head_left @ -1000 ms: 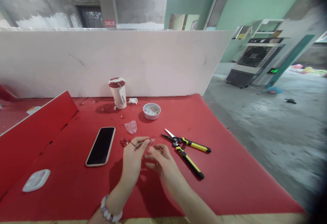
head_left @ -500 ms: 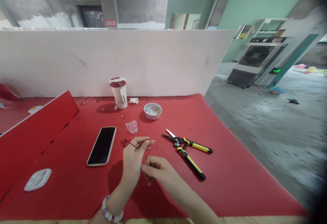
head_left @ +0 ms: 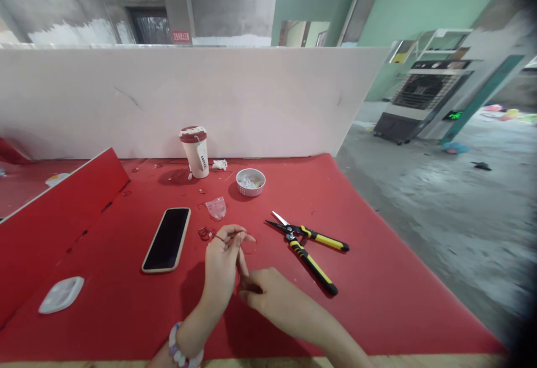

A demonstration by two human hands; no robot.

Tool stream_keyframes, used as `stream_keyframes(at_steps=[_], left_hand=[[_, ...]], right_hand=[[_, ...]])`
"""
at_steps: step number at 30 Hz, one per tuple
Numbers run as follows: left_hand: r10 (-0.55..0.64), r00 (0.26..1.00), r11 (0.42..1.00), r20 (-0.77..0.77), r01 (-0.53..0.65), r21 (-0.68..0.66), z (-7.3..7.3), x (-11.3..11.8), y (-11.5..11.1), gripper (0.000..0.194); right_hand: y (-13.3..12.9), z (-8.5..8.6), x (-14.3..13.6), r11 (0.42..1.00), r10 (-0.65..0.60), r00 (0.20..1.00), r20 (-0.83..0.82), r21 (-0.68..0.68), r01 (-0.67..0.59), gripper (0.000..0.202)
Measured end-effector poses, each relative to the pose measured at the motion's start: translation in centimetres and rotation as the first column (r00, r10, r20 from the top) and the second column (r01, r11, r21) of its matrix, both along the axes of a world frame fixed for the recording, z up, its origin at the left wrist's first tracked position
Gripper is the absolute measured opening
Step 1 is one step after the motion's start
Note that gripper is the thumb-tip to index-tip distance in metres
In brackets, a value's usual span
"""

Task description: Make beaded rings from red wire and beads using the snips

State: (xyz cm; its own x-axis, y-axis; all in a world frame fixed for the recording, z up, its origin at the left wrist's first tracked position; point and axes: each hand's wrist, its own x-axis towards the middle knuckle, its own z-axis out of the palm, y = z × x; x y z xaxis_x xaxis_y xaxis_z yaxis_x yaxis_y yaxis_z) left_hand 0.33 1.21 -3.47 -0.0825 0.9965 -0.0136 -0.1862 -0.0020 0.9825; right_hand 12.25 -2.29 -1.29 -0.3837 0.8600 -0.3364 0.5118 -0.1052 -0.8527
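My left hand (head_left: 224, 259), with a beaded bracelet (head_left: 180, 348) at its wrist, pinches a thin dark red cord (head_left: 250, 252) that loops out past the fingertips. Just below and to the right, my right hand (head_left: 264, 289) is closed, thumb against fingers, close to the left fingers; what it grips is too small to make out. Dark cord loops (head_left: 205, 234) lie on the table beside the left fingers. Open scissors (head_left: 304, 245) with yellow and black handles rest to the right. Behind the hands are a small clear bag (head_left: 216, 208) and a white bowl (head_left: 250, 182) of small pieces.
A phone (head_left: 166, 240) lies on the red table (head_left: 377, 301) left of the hands. Farther left are a white plastic dish (head_left: 61, 295) and a red divider (head_left: 59, 222). A lidded coffee cup (head_left: 196, 154) stands near the white back panel (head_left: 251, 99).
My right hand has moved slightly down and right, its fingers more closed. The left hand has shifted a little to the right, and the cord loop now hangs lower.
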Motion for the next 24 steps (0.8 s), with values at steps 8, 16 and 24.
stream_keyframes(at_steps=[8, 16, 24], left_hand=[[0.100, 0.982, 0.995, -0.159, -0.098, 0.025, 0.0, -0.4, -0.1, 0.023], [0.242, 0.872, 0.970, -0.426, -0.215, 0.110, 0.3, -0.2, -0.2, 0.006], [0.183, 0.878, 0.983, -0.443, -0.160, 0.088, 0.1, -0.1, -0.3, 0.008]], right_hand=[[1.3, 0.1, 1.1, 0.946, -0.325, 0.745, -0.583, -0.193, 0.262, 0.023], [1.2, -0.3, 0.2, 0.862, -0.506, 0.592, -0.627, -0.353, 0.363, 0.029], [0.7, -0.8, -1.4, 0.780, -0.609, 0.490, -0.624, -0.361, 0.511, 0.032]])
